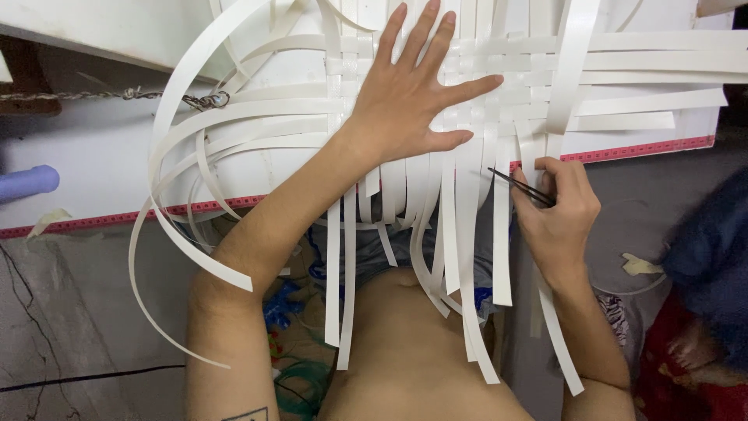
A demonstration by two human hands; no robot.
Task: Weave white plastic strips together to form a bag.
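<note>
The left hand (pixel 409 101) is pressing flat, fingers spread, on the woven mat of white flat plastic strips (pixel 499 86) lying on the white counter (pixel 86 164); the right hand (pixel 557 210) is pinching thin dark tweezers (pixel 520 187) at a hanging strip; keeping the weave pinned seems wise

Strips (pixel 467 257) smooth, matt white plastic; tweezers (pixel 520 187) dark metal; board (pixel 93 168) smooth white.

The woven mat of strips (pixel 499 78) is lying on the work board (pixel 93 168), and it is being pressed flat under the left hand (pixel 409 97). Loose strip ends (pixel 460 257) are hanging over the board's near edge, below that hand. Just right of them, thin tweezers (pixel 520 187) are being pinched in the right hand (pixel 557 214). A chain (pixel 117 96) is lying well left of the left hand.
</note>
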